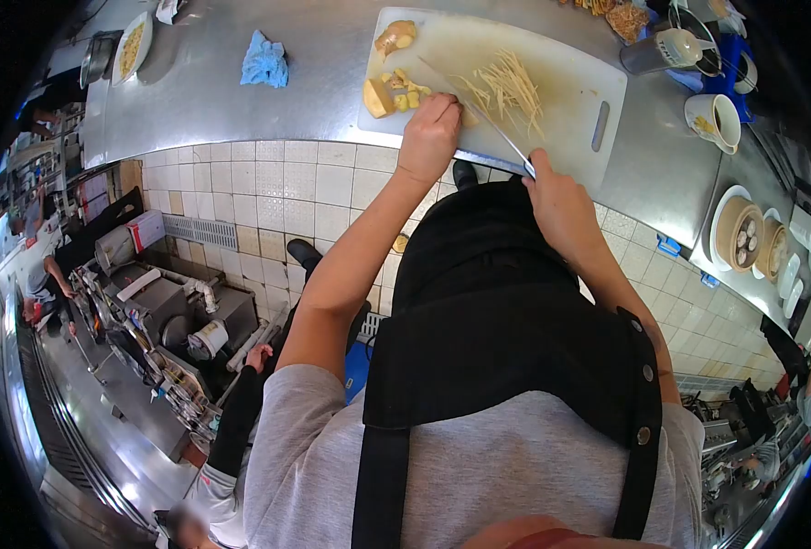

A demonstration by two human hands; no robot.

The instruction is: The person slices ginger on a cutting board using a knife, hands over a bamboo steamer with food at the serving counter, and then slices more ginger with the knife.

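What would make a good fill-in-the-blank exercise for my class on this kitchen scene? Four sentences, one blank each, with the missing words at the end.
1. The right hand holds a ____.
2. The thin strips lie on a white ____ with a slot near one end.
3. The crumpled cloth on the metal counter is ____ in colour.
4. Over a grey shirt, the person wears a black ____.

Missing words: knife; board; blue; apron.
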